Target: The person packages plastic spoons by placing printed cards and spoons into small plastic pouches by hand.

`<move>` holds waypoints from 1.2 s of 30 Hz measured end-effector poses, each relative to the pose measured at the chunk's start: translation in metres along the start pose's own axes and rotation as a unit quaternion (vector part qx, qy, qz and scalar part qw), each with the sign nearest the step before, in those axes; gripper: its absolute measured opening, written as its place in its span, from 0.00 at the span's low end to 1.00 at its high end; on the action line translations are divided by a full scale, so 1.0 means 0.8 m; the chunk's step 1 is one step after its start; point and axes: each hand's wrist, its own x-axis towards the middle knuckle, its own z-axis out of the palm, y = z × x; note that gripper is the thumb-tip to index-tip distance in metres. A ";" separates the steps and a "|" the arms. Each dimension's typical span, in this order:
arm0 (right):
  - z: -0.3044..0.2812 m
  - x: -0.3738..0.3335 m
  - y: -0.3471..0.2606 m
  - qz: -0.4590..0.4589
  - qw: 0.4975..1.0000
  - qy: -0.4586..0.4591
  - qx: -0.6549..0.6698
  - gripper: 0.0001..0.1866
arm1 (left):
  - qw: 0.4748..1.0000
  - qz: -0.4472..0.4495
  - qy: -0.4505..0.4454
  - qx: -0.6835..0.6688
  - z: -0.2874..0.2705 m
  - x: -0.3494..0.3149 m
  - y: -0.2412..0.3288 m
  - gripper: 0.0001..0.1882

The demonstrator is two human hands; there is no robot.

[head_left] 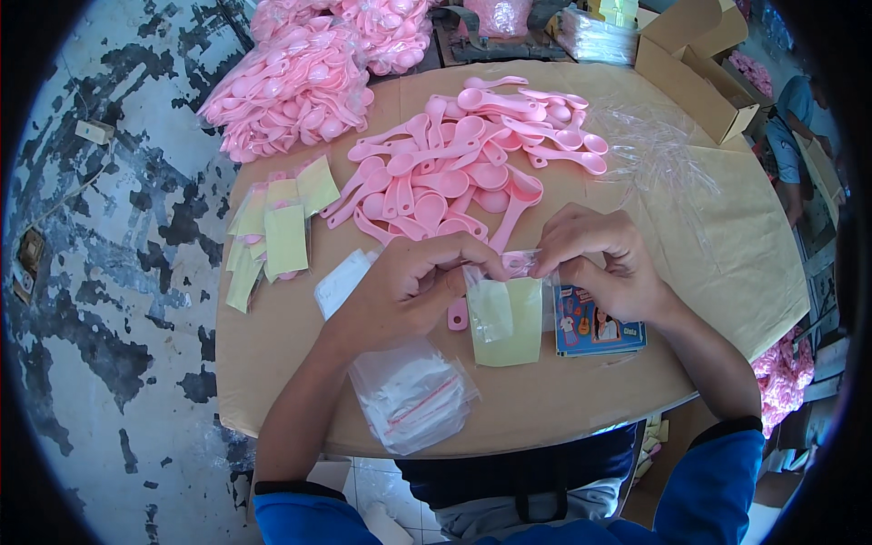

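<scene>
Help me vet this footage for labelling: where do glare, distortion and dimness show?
Head view: black surrounds the round image, and the table's edge bows, perhaps partly from the lens; head view: glints streak the clear film and pale sheen covers the bags; head view: spoons and pouch read clearly, while the co-worker is dim.

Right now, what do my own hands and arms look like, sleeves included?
Your left hand and right hand are bare: no gloves, rings or watch show. Your left sleeve and right sleeve are bright blue, each ending in a black edge around the elbow.
</scene>
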 end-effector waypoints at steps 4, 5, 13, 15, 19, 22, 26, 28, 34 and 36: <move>-0.002 0.002 -0.006 -0.012 0.998 -0.012 -0.057 0.15 | 0.999 0.038 0.014 -0.032 0.002 -0.002 0.000 0.08; -0.004 0.002 -0.007 -0.012 0.998 -0.014 -0.057 0.15 | 0.999 0.038 0.015 -0.033 0.002 -0.002 0.001 0.08; -0.008 0.004 -0.016 -0.059 0.974 -0.062 -0.209 0.17 | 0.998 0.044 -0.020 -0.034 -0.008 -0.005 -0.010 0.07; -0.006 0.005 -0.020 -0.080 0.967 -0.043 -0.239 0.17 | 0.998 0.044 -0.010 0.042 -0.007 -0.004 -0.004 0.09; 0.013 0.021 -0.040 -0.166 0.910 -0.034 -0.379 0.17 | 0.993 0.025 0.065 0.094 -0.024 -0.005 0.006 0.13; 0.027 0.027 -0.050 -0.069 0.952 0.026 -0.298 0.08 | 0.969 0.046 0.236 -0.050 -0.079 -0.022 0.016 0.09; 0.073 0.036 -0.041 0.040 0.964 -0.034 -0.259 0.06 | 0.935 0.103 0.329 -0.084 -0.164 -0.046 0.022 0.04; 0.095 0.042 -0.043 0.168 0.933 -0.182 -0.262 0.13 | 0.931 -0.013 0.363 0.033 -0.203 -0.063 -0.003 0.03; 0.110 0.033 -0.037 0.162 0.949 -0.182 -0.199 0.15 | 0.832 -0.145 0.252 0.473 -0.219 -0.064 -0.091 0.29; 0.110 0.030 -0.033 0.179 0.953 -0.174 -0.173 0.14 | 0.830 -0.238 0.232 0.449 -0.211 -0.055 -0.094 0.33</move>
